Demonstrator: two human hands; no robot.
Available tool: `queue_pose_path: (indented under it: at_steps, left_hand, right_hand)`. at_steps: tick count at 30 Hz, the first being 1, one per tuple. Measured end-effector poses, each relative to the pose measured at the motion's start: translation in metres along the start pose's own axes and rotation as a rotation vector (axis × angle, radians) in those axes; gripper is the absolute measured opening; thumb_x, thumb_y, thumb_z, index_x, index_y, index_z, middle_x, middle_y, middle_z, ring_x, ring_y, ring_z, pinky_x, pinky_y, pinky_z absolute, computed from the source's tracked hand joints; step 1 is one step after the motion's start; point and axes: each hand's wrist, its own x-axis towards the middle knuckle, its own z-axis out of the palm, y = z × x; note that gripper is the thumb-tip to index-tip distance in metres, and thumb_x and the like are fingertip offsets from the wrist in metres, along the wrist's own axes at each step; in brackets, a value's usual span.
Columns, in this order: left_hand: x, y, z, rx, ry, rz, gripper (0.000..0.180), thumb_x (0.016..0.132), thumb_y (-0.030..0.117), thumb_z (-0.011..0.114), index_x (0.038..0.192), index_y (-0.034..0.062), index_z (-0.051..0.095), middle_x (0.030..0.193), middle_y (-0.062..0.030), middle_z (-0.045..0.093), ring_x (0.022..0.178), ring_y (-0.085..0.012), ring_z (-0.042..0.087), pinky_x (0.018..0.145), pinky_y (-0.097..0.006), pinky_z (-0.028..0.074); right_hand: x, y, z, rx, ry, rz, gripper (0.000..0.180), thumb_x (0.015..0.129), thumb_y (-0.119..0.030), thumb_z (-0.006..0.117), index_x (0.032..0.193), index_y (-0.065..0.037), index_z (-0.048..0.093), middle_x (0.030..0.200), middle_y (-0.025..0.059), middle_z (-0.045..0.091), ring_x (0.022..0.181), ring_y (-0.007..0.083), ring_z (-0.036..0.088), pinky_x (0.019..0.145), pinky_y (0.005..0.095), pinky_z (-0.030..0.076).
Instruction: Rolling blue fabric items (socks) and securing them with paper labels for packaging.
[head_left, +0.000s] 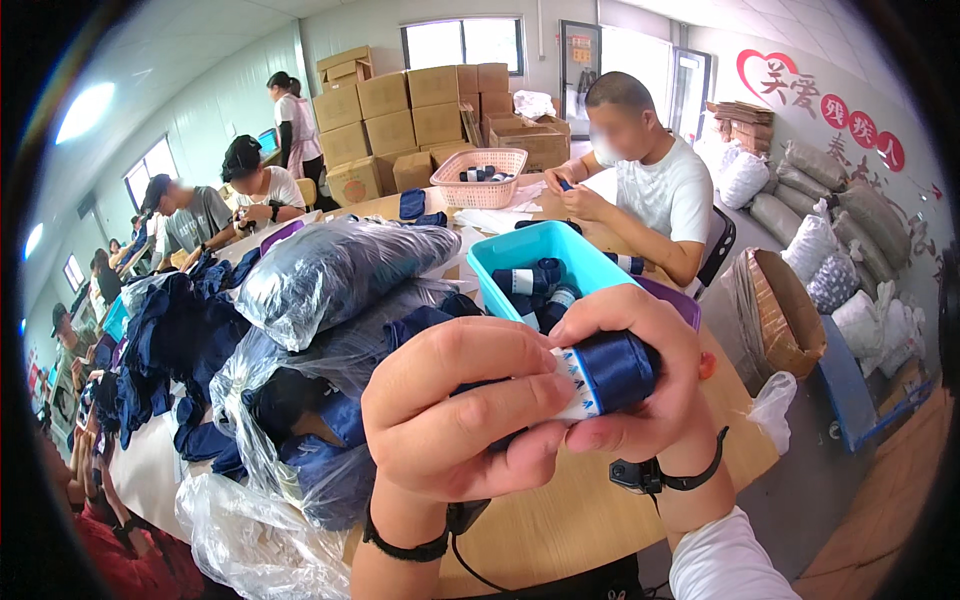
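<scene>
Both hands hold one rolled navy blue fabric bundle (610,370) with a white paper band around its middle. My left hand (455,415) wraps the left end, thumb pressed on the band. My right hand (640,360) cups the right end from behind and below. Just beyond the hands stands a turquoise plastic bin (500,256) with several finished banded rolls inside. To the left lie clear plastic bags (330,270) stuffed with dark blue fabric.
The wooden table (570,510) runs away from me. A person in a white shirt (665,190) sits across on the right, by a pink basket (480,178). Other workers sit along the left. Cardboard boxes (400,115) stack at the back; sacks line the right wall.
</scene>
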Motion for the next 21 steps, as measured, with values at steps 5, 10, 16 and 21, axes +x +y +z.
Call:
queue_pose_path:
  at_steps: [5, 10, 16, 21]
  left_hand:
    - [0.0, 0.003, -0.001, 0.012, -0.037, -0.011, 0.017, 0.086, 0.015, 0.081, 0.092, 0.0002, 0.077, 0.093, -0.0131, 0.07, 0.081, -0.0261, 0.074, 0.071, -0.034, 0.064]
    - [0.01, 0.005, -0.013, 0.002, -0.13, -0.059, 0.017, 0.084, 0.014, 0.08, 0.091, -0.001, 0.077, 0.094, -0.0151, 0.07, 0.083, -0.0265, 0.074, 0.075, -0.036, 0.064]
    - [0.019, 0.018, -0.019, 0.076, -0.209, -0.22, 0.009, 0.08, 0.0, 0.074, 0.089, -0.0023, 0.074, 0.087, -0.014, 0.07, 0.077, -0.0245, 0.073, 0.078, -0.037, 0.064]
    - [0.02, 0.023, -0.022, 0.174, -0.178, -0.221, 0.016, 0.078, -0.008, 0.072, 0.092, 0.0011, 0.076, 0.084, -0.0122, 0.07, 0.077, -0.0241, 0.072, 0.072, -0.034, 0.061]
  right_hand:
    - [0.0, -0.003, -0.003, -0.009, 0.004, 0.018, 0.059, 0.076, -0.034, 0.097, 0.114, -0.001, 0.067, 0.103, 0.011, 0.072, 0.084, 0.0245, 0.071, 0.077, 0.0308, 0.054]
    - [0.003, -0.01, -0.005, -0.068, -0.013, 0.016, 0.057, 0.076, -0.032, 0.097, 0.114, -0.002, 0.067, 0.1, 0.0098, 0.072, 0.081, 0.0248, 0.071, 0.076, 0.0306, 0.054]
    - [0.007, -0.009, -0.002, -0.135, -0.044, -0.008, 0.054, 0.076, -0.03, 0.097, 0.113, -0.004, 0.068, 0.095, 0.0085, 0.073, 0.078, 0.0293, 0.071, 0.072, 0.0328, 0.055]
    - [0.006, 0.0, 0.006, -0.087, -0.048, -0.076, 0.054, 0.073, -0.025, 0.098, 0.113, -0.004, 0.068, 0.095, 0.0099, 0.072, 0.078, 0.0311, 0.07, 0.071, 0.036, 0.055]
